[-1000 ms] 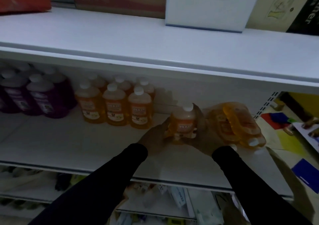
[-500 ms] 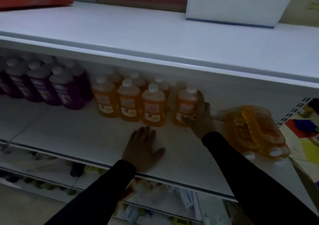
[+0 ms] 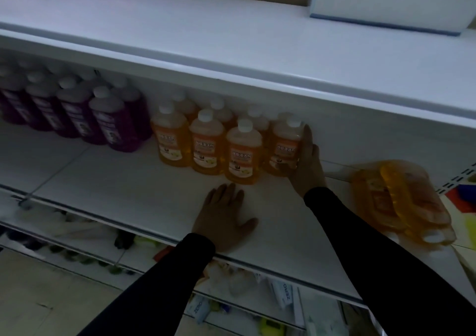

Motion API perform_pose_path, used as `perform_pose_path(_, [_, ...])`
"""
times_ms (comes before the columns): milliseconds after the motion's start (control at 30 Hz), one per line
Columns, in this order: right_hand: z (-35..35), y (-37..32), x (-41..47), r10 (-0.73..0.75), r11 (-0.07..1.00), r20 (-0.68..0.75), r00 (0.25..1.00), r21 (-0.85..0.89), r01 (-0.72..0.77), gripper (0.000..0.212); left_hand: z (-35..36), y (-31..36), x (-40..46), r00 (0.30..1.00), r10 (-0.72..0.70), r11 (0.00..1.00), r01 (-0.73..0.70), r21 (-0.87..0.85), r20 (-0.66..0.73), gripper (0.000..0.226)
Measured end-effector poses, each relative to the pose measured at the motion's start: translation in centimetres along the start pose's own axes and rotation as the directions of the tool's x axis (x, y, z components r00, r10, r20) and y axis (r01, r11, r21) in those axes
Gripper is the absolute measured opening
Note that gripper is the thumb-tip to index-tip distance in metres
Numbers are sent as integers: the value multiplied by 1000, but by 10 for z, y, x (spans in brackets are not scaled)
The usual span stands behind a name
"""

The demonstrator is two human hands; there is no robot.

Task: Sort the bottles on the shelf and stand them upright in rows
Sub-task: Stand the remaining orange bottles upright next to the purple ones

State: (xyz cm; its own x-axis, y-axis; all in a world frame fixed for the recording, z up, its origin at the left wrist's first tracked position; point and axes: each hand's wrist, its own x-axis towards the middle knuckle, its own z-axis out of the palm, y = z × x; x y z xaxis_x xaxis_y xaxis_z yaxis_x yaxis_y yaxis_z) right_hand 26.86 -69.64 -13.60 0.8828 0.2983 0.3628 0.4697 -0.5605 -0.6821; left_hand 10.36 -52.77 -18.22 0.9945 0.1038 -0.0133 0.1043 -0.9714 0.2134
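Right hand at 1 o'clock grips upright orange bottle, fingers wrapped round its right side, bottle touching end of orange row on shelf. Left hand at centre lies flat, fingers spread, palm on shelf, holding nothing. Purple bottles stand at 10 o'clock. Orange heap lies on its side at 3 o'clock (caps toward viewer)
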Motion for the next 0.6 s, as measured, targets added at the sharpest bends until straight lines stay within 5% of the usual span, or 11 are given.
perform_pose_path(233, [-11, -8, -8, 60, 997, -17, 998, -41, -61, 109, -2, -2, 1, 999, 26, 1000, -26, -2, 20, 88])
perform_pose_path(400, [-42, -13, -34, 120, 975, -68, 990, -178, -130, 74, -6, -3, 0, 996, 60, 998, -58, -28, 59, 85])
perform_pose_path(600, [-94, -14, -85, 57, 916, -271, 961, -368, -158, 47, -21, 15, 4, 952, 300, 945, -289, -157, 56, 75])
